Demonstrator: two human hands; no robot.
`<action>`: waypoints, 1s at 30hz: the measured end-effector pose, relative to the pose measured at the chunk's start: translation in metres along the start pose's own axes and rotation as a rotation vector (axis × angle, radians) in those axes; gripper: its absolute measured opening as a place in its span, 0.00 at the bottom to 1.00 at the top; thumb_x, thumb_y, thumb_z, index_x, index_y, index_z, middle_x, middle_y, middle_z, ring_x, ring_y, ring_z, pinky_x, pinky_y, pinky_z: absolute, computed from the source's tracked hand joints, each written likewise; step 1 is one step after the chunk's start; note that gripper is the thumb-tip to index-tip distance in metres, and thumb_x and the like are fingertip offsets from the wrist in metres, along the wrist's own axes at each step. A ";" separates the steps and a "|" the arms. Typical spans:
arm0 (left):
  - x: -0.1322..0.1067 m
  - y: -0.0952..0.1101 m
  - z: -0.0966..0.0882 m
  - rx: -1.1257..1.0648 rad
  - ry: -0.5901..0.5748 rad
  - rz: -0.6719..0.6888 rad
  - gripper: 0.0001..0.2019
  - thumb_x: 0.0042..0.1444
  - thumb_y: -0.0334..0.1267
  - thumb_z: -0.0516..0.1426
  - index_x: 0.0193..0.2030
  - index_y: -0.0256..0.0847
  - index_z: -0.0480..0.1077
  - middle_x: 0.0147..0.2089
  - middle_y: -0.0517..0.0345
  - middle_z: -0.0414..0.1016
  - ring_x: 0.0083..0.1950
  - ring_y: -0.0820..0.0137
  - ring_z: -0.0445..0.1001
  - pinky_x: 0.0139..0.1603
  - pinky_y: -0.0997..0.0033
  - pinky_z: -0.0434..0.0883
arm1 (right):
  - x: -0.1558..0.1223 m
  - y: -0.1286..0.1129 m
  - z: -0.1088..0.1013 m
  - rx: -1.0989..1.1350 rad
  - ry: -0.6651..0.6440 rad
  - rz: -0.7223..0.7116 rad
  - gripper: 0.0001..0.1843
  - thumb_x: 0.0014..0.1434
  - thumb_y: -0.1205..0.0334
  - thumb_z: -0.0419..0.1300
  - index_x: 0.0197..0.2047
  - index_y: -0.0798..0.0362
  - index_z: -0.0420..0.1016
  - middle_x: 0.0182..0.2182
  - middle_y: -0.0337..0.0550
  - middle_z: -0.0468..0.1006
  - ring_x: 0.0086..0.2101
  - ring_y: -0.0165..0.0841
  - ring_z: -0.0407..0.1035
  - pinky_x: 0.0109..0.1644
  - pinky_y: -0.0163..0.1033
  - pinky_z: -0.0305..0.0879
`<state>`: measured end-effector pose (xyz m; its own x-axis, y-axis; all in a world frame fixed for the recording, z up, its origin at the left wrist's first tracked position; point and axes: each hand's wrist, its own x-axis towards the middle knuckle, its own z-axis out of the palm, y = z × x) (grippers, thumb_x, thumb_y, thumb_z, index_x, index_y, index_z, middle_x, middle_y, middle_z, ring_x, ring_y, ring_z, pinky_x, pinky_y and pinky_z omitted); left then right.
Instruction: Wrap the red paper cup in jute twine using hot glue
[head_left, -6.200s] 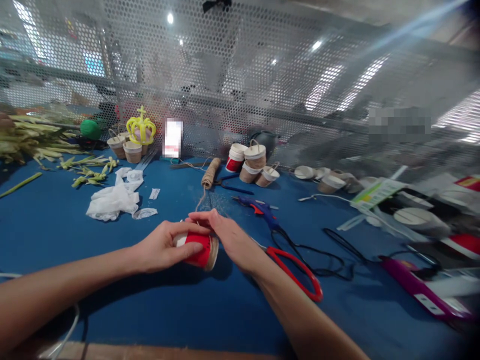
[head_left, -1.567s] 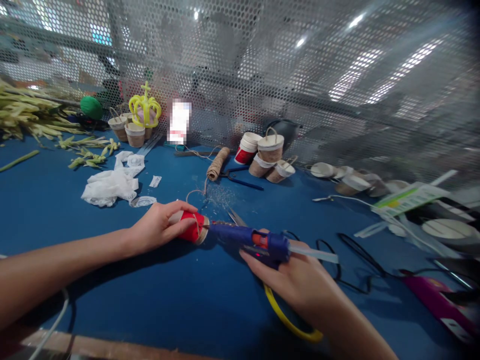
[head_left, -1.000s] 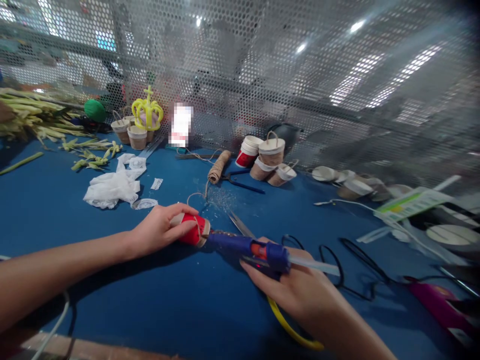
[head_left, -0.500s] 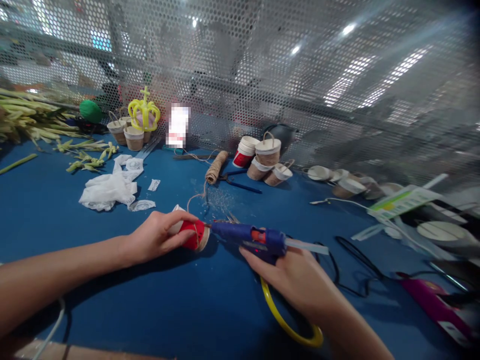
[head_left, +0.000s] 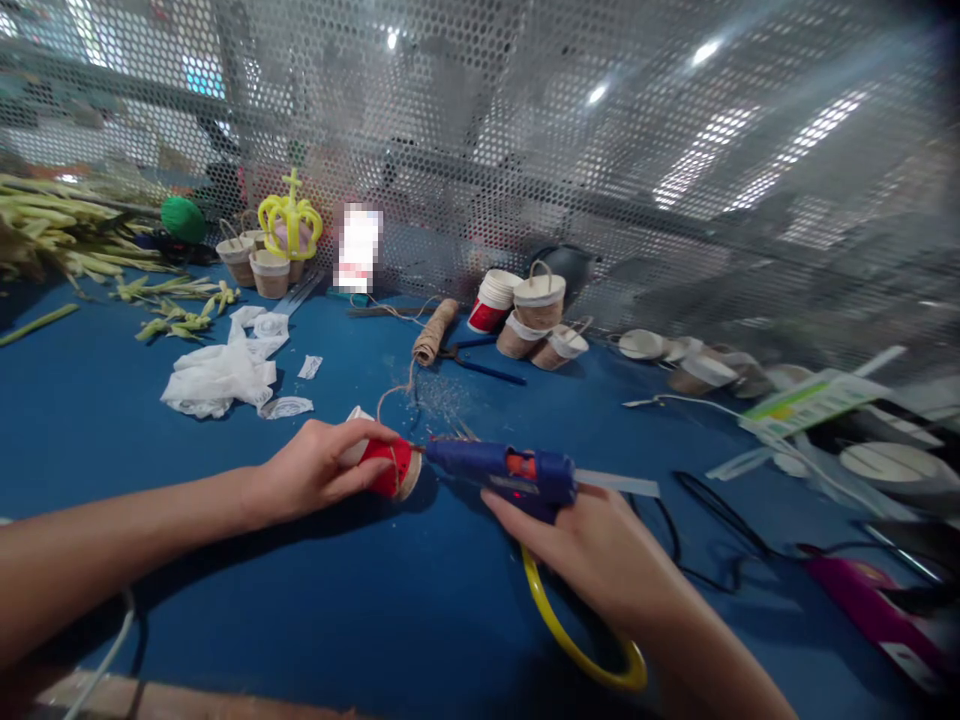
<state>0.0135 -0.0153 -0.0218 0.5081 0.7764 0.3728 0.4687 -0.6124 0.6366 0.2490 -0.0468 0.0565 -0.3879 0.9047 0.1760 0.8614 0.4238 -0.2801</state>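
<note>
My left hand (head_left: 311, 472) is wrapped round a red paper cup (head_left: 387, 468) that lies on its side on the blue table (head_left: 360, 610), with twine wound near its base. My right hand (head_left: 592, 555) grips a blue glue gun (head_left: 504, 470); its nozzle touches the cup's twine-wrapped end. A clear glue stick (head_left: 616, 484) pokes out of the gun's back. Twine runs from the cup up to a jute spool (head_left: 431, 333).
Scissors with a yellow handle loop (head_left: 574, 640) lie under my right hand. Twine-covered cups (head_left: 538, 318) stand behind, by a perforated metal screen (head_left: 525, 150). White crumpled plastic (head_left: 217, 375), green stalks (head_left: 67, 240) and a yellow crown (head_left: 289, 222) sit left. Black cables (head_left: 712, 530) and packets lie right.
Since 6 s ago my right hand left the cup and took up the glue gun. Over the last second both hands have stayed nearly still, nozzle against the cup.
</note>
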 end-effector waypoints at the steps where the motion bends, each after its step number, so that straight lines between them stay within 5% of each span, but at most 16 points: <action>1: 0.000 0.000 0.000 0.004 0.004 0.011 0.13 0.57 0.37 0.51 0.48 0.37 0.66 0.39 0.53 0.77 0.31 0.74 0.74 0.32 0.78 0.67 | 0.002 -0.002 -0.002 -0.011 -0.012 -0.005 0.12 0.52 0.62 0.51 0.25 0.49 0.74 0.12 0.38 0.67 0.16 0.32 0.64 0.20 0.34 0.59; 8: 0.002 0.001 -0.001 -0.021 0.019 -0.028 0.13 0.57 0.38 0.50 0.47 0.37 0.67 0.39 0.53 0.77 0.31 0.73 0.74 0.32 0.77 0.67 | -0.004 0.001 0.002 -0.023 0.002 0.050 0.10 0.53 0.59 0.52 0.24 0.50 0.72 0.16 0.40 0.70 0.18 0.33 0.66 0.20 0.35 0.59; 15: 0.006 0.007 -0.004 -0.006 0.015 -0.140 0.13 0.56 0.41 0.50 0.44 0.37 0.69 0.28 0.60 0.76 0.25 0.75 0.70 0.28 0.78 0.66 | -0.012 0.001 0.007 0.110 0.015 0.002 0.14 0.53 0.60 0.51 0.18 0.48 0.61 0.15 0.37 0.67 0.19 0.31 0.65 0.20 0.34 0.59; 21: 0.006 0.005 -0.003 -0.003 0.038 -0.175 0.12 0.56 0.41 0.51 0.42 0.38 0.70 0.25 0.62 0.75 0.25 0.75 0.70 0.27 0.79 0.66 | -0.013 0.000 0.007 0.202 -0.029 -0.003 0.07 0.53 0.63 0.50 0.27 0.49 0.68 0.24 0.39 0.74 0.23 0.30 0.67 0.27 0.34 0.65; 30: 0.006 0.005 -0.003 0.019 0.047 -0.132 0.13 0.56 0.41 0.51 0.43 0.37 0.69 0.27 0.61 0.76 0.25 0.75 0.71 0.26 0.80 0.66 | -0.013 0.006 0.011 0.095 -0.058 -0.006 0.10 0.55 0.59 0.51 0.26 0.51 0.68 0.21 0.39 0.71 0.21 0.30 0.64 0.27 0.35 0.63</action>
<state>0.0167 -0.0135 -0.0142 0.4072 0.8561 0.3181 0.5431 -0.5070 0.6694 0.2554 -0.0561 0.0421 -0.4140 0.9018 0.1241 0.8249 0.4293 -0.3678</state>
